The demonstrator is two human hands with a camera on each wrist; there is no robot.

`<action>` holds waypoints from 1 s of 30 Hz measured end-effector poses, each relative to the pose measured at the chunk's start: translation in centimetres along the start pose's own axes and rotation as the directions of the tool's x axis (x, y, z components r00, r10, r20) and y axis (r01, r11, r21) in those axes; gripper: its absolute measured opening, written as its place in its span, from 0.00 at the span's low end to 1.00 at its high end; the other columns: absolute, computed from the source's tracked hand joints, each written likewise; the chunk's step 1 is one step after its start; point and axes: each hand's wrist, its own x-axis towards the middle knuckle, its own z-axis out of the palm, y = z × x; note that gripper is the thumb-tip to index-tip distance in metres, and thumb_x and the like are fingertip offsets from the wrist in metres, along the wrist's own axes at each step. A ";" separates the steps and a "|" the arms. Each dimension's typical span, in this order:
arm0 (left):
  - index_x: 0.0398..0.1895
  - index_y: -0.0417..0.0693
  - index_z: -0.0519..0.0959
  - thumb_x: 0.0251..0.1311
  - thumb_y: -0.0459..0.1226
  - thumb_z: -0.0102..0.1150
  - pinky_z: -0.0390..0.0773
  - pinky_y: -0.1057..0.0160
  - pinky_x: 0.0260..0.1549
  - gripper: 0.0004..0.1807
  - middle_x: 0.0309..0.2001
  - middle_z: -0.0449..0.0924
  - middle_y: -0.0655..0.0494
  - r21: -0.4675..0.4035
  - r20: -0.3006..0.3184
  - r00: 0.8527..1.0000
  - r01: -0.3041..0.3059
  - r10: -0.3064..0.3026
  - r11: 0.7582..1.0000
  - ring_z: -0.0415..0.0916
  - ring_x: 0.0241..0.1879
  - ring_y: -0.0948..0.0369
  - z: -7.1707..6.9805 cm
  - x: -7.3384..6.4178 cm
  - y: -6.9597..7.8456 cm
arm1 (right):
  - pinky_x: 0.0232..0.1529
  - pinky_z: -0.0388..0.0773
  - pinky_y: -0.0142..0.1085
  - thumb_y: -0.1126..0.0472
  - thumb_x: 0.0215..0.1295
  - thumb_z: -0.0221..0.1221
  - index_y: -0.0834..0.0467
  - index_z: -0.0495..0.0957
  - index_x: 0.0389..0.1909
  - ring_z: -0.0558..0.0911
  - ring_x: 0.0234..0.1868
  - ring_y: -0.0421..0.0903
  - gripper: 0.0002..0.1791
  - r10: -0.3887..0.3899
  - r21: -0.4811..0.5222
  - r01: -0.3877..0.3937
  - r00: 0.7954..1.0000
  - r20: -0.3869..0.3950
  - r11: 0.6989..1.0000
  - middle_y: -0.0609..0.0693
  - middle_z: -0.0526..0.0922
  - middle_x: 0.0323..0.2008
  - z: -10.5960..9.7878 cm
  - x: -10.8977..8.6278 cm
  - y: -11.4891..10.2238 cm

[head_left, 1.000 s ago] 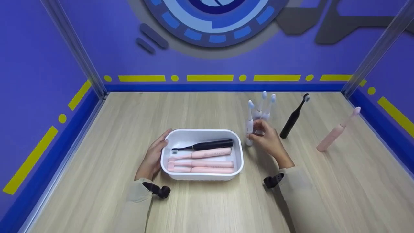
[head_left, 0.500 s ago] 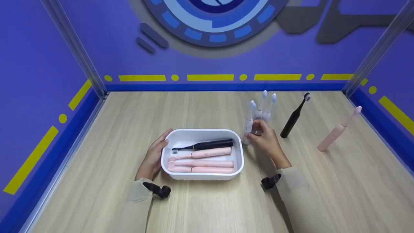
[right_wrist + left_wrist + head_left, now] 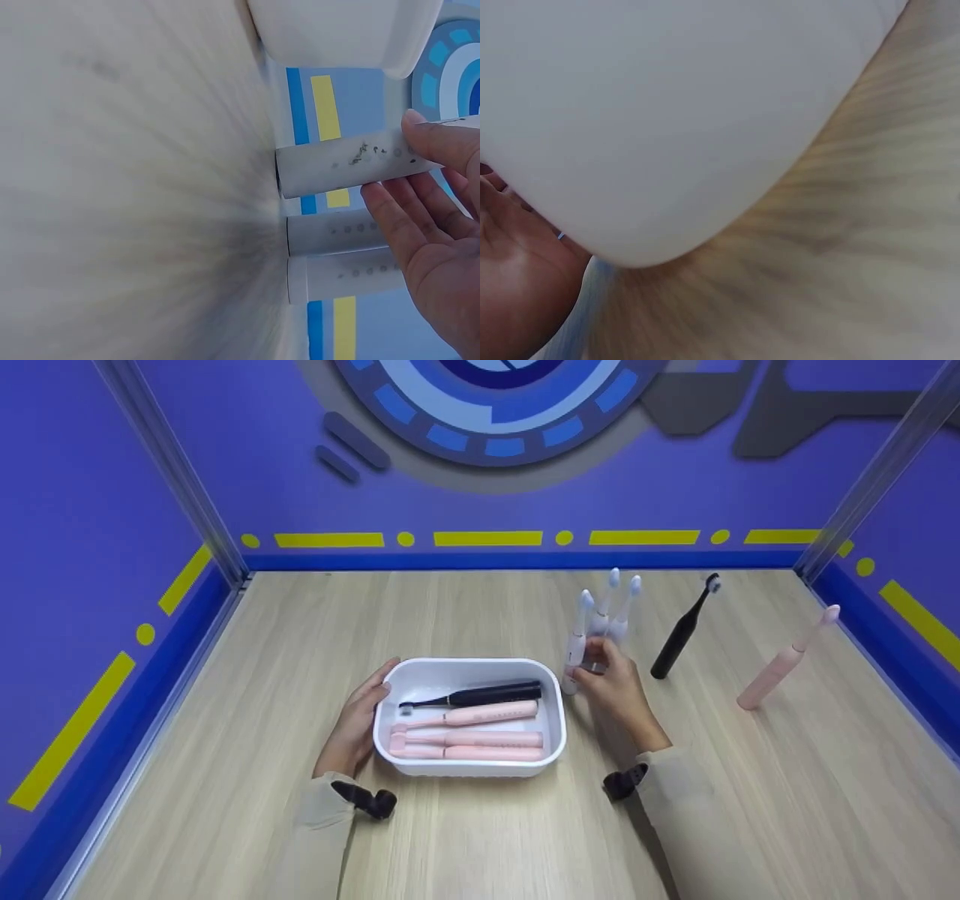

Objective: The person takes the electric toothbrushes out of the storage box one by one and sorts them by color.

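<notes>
Head view: from above, forward-down over desk [image 3: 187,810]
Left wrist: close beside tub [image 3: 667,112]
Right wrist: low, sideways, facing back wall [image 3: 356,97]
Wrists' overlap: tub

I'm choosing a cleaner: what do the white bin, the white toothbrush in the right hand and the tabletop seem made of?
White bin: probably plastic, smooth with rounded, moulded-looking corners.
White toothbrush: likely hard plastic, its surface smooth and even with small dark markings.
Tabletop: pale wood-grain finish, real wood or a printed laminate; I can't tell which.
</notes>
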 end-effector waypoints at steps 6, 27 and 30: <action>0.74 0.45 0.55 0.73 0.32 0.32 0.49 0.55 0.74 0.27 0.76 0.51 0.48 0.004 -0.003 1.000 0.004 -0.004 1.000 0.47 0.75 0.53 0.1 0.0 0.2 | 0.48 0.80 0.31 0.74 0.54 0.63 0.67 0.71 0.49 0.80 0.47 0.50 0.20 -0.017 0.010 0.017 1.000 0.002 1.000 0.62 0.81 0.45 -0.1 0.0 0.0; 0.74 0.45 0.57 0.72 0.32 0.33 0.49 0.56 0.74 0.27 0.76 0.51 0.50 -0.002 -0.032 0.999 0.021 -0.022 1.000 0.48 0.75 0.54 0.1 0.0 0.2 | 0.47 0.81 0.37 0.75 0.52 0.64 0.68 0.70 0.47 0.81 0.46 0.52 0.21 -0.003 0.003 0.003 0.999 -0.032 1.000 0.63 0.81 0.44 0.3 0.0 -0.3; 0.73 0.46 0.57 0.72 0.33 0.33 0.50 0.56 0.74 0.26 0.76 0.51 0.51 0.011 -0.041 0.999 0.025 -0.025 1.000 0.48 0.75 0.55 0.2 0.0 0.2 | 0.46 0.81 0.35 0.75 0.52 0.64 0.67 0.70 0.46 0.81 0.46 0.51 0.20 -0.005 -0.007 0.005 0.999 -0.033 1.000 0.62 0.81 0.43 0.2 -0.1 -0.3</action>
